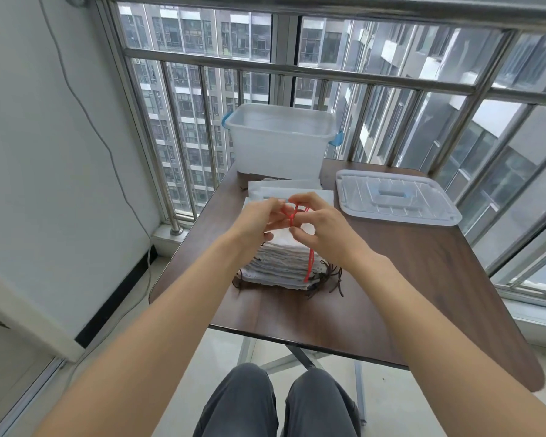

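Above the stack: both hands meet over the middle of the worktop (407,279), close together with fingertips nearly touching, and the red string (292,216) is caught right between them.
Left hand (252,225): comes in from the left, thumb and forefinger pinched on the red string beside the crossing.
Right hand (322,228): mirrors it from the right, forefinger hooked over the top of the string and thumb tucked in low beneath the knot, gripping it.
Red string: crossed in a knot in the small gap between the two hands, just over the top sheet. One doubled run drops down the near right side of the stack to the worktop.
Stack (278,263): white fabric pieces piled flat, directly under the hands, with the layered near edge in plain sight.
Dark cords (328,279): spilling out at the stack's near right corner, a few more at its near left corner, all lying on the worktop.
Second pile (284,189): more white sheets just behind the stack, partly hidden by the fingers.
Bin (278,143): clear plastic with blue handles, lid off, standing at the far edge behind the second pile, apart from the hands.
Lid (394,200): lying flat on the worktop to the right of the hands, near the bin, not touching the stack.
Railing (297,70): steel bars and window glass beyond the worktop, tower blocks outside.
Knees (240,402): grey trousers, below the near edge of the worktop.
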Tool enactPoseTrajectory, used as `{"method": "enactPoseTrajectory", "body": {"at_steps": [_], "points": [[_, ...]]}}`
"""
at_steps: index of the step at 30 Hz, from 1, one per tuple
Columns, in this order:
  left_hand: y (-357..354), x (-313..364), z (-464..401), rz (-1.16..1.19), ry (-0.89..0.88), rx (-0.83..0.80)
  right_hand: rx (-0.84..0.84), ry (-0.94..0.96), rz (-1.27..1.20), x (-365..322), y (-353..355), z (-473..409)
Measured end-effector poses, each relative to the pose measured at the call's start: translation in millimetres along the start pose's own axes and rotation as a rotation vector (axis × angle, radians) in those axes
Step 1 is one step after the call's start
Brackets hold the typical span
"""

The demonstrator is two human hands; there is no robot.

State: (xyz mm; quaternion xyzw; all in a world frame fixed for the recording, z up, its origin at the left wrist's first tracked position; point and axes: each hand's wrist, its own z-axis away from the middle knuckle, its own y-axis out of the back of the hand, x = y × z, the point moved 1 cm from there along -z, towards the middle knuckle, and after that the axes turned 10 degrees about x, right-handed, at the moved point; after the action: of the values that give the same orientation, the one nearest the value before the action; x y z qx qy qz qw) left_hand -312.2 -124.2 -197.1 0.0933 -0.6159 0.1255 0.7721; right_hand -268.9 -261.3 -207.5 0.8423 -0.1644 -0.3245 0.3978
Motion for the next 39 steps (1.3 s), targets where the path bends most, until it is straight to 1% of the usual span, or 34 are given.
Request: {"method": "enactPoseTrajectory", "body": {"at_steps": [2,4,8,10,12,13,15,16,18,19,21,23,24,26,28,30,31,34,37,39], "points": [[0.4,-1.9,-1.3,-0.021,-0.013,-0.041,-0.017,0.023,-0.029,-0.3,-3.2,-0.3],[-0.1,-2.6,-3.1,-0.058,-0.019,-0.034,-0.018,0.016,-0.032,-0.3,-5.9,-0.3],[-0.6,0.3,-3.4,-0.012,-0.031,0.054,0.02,-0.072,0.004,7.2,-6.9,0.4],[1.2,1.0,-2.8,-0.069,-0.104,0.108,0.039,-0.103,0.027,11.0,-6.5,1.1],[2.5,0.8,-1.6,-0.239,-0.246,0.169,0.064,-0.129,0.018,12.5,-7.4,1.7],[3.4,1.2,-0.8,-0.383,-0.345,0.207,0.078,-0.14,0.009,12.1,-8.0,1.8],[6.1,3.3,1.5,-0.742,-0.55,0.284,0.096,-0.164,-0.001,12.0,-9.6,1.3],[7.8,4.5,1.6,-0.896,-0.627,0.303,0.098,-0.179,0.0,12.7,-10.4,1.3],[11.9,6.9,0.6,-1.079,-0.681,0.297,0.089,-0.22,0.007,14.4,-11.0,1.6],[14.1,8.2,-0.1,-1.102,-0.68,0.282,0.084,-0.237,0.008,14.8,-10.8,1.8],[16.8,11.5,0.2,-1.037,-0.675,0.248,0.081,-0.259,0.012,14.7,-10.7,1.7],[17.9,14.2,0.8,-0.886,-0.654,0.229,0.088,-0.278,0.019,14.3,-10.5,1.2],[19.0,14.2,0.3,-0.774,-0.622,0.225,0.093,-0.287,0.019,14.3,-10.2,0.9],[20.7,13.3,0.6,-0.472,-0.517,0.213,0.099,-0.301,0.009,13.8,-9.4,0.3],[19.8,10.4,0.2,-0.147,-0.385,0.154,0.096,-0.31,-0.003,12.9,-9.3,0.1],[16.8,5.5,-2.0,0.068,-0.28,0.111,0.086,-0.324,-0.019,11.7,-9.4,-0.4],[15.8,3.4,-3.6,0.111,-0.257,0.12,0.076,-0.333,-0.027,11.1,-9.3,-0.8],[14.9,-0.4,-7.7,0.121,-0.237,0.194,0.061,-0.377,-0.057,11.8,-6.9,-1.6],[18.1,-6.2,-14.7,0.263,-0.154,0.214,0.118,-0.45,-0.088,15.5,-2.1,-0.6],[20.1,-10.9,-18.6,0.326,-0.127,0.217,0.17,-0.473,-0.054,18.4,0.9,-0.4]]}}
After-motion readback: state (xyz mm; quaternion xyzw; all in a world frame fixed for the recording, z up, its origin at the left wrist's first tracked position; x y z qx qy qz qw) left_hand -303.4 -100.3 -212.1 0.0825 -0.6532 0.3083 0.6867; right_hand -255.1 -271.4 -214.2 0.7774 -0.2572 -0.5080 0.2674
